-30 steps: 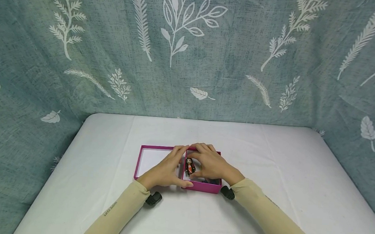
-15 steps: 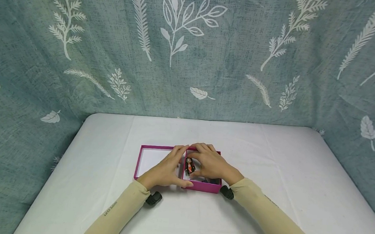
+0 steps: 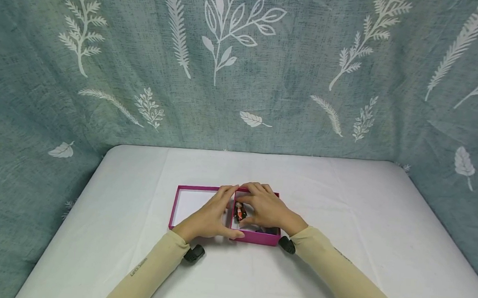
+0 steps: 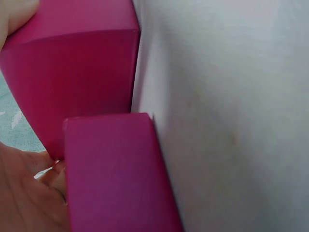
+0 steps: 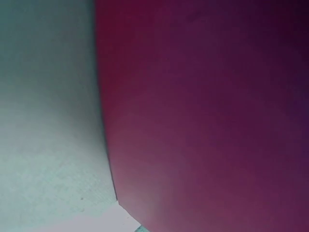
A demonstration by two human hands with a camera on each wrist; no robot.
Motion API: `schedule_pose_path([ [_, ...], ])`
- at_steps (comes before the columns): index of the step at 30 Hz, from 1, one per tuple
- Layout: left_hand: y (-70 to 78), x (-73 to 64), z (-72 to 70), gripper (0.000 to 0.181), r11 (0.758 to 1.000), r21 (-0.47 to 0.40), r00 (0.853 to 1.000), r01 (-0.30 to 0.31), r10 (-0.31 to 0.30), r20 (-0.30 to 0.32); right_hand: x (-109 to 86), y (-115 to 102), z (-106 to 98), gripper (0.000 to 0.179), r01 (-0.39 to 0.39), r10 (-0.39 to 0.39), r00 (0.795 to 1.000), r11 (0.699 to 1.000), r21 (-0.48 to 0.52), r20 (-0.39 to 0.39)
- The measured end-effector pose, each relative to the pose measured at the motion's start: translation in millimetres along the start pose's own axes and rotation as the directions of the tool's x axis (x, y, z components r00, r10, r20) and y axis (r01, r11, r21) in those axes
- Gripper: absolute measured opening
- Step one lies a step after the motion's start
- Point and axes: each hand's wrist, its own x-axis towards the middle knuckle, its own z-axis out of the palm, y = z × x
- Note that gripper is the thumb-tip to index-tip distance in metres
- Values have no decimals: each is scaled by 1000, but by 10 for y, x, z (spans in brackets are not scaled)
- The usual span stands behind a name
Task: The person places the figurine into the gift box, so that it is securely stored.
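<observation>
A magenta box (image 3: 257,237) stands without cover in the middle of the table. My left hand (image 3: 209,218) grips its left end, the thumb on the front wall and the fingers at the far side; the left wrist view shows the thumb on the box wall (image 4: 72,77). Inside the box, a small doll figurine (image 3: 240,212) with dark hair and orange-and-black clothing lies along the left side. My right hand (image 3: 265,209) reaches in over it, with thumb and index finger at its two ends. Dark items (image 3: 270,230) under the right hand are mostly hidden.
Left of the box lies a shallow magenta lid (image 3: 192,202), white inside, partly beneath my left forearm and hand. A white cloth covers the table (image 3: 324,184). Behind it hangs a green leaf-patterned curtain (image 3: 285,101). In the right wrist view, the box wall (image 5: 203,125) fills most of the frame.
The whole head view has shifted slightly to the left. Both hands, the box and the figurine keep nearly the same places relative to one another.
</observation>
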Motion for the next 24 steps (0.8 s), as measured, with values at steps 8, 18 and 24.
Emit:
schedule_pose_path([
  [8, 12, -9, -8, 120, 1000, 1, 1000, 0, 0, 2, -5, -6, 4, 62, 5, -5, 1000, 1000, -1, -14],
  [18, 29, -14, -16, 121, 1000, 4, 1000, 6, -6, -3, -14, -25, -19, 65, -2, 2, 1000, 1000, 5, -23],
  [24, 26, -17, -9, 121, 1000, 6, 1000, 2, -2, -9, -12, -6, 10, 64, 3, -3, 999, 1000, 6, -39],
])
